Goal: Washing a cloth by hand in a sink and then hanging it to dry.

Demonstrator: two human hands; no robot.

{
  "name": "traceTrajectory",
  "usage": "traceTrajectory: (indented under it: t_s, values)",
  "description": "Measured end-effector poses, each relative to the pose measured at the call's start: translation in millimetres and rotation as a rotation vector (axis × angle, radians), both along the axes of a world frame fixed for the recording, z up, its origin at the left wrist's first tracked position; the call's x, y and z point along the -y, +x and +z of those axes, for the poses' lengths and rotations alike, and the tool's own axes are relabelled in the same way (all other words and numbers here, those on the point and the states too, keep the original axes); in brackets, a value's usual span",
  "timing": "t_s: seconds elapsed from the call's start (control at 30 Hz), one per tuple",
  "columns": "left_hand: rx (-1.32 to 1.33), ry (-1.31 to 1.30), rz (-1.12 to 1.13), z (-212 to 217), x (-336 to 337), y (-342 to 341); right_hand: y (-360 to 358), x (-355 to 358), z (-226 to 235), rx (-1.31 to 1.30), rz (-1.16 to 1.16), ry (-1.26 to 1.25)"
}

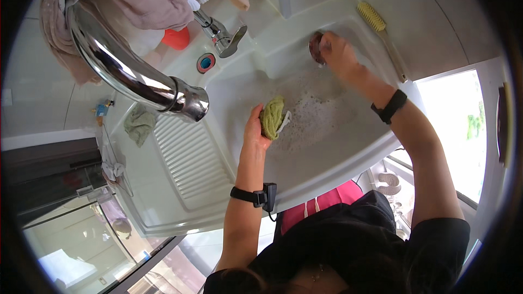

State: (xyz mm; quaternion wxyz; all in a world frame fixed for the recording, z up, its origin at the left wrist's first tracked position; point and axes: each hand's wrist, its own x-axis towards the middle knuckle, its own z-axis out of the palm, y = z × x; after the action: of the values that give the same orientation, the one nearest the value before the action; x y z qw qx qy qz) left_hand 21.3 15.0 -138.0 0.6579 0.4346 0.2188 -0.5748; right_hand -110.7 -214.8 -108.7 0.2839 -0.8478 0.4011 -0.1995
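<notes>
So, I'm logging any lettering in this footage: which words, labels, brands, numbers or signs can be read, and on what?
None can be read.
Green cloth in the left hand: no lettering shows.
Curved chrome faucet: none visible.
Round blue-and-pink piece on the sink: too small to tell.
Black strap near the right hand: too small to tell.
</notes>
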Motion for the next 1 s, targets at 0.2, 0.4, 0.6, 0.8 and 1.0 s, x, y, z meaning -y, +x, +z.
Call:
traceTrajectory:
  t_s: [0.2,0.4,0.6,0.8,1.0]
  values:
    - [-0.010,0.006,0.003,1.7,4.2,-2.6,20.7,44.0,34.5,0.079,-0.054,-0.206]
    - [0.014,0.011,-0.001,6.7,3.5,-3.8,10.4,16.6,34.8,-0.132,0.232,0.071]
    - [0.048,-0.014,-0.012,10.8,4.7,-6.2,-2.7,5.2,5.5,0.002,0.055,0.240]
    - [0.027,-0.008,-0.048,6.4,2.9,-7.4,-2.3,23.9,23.8,0.133,-0.079,0.021]
    - [0.095,-0.044,-0.107,17.5,7.2,-6.8,6.8,36.3,29.5,-0.043,0.049,-0.021]
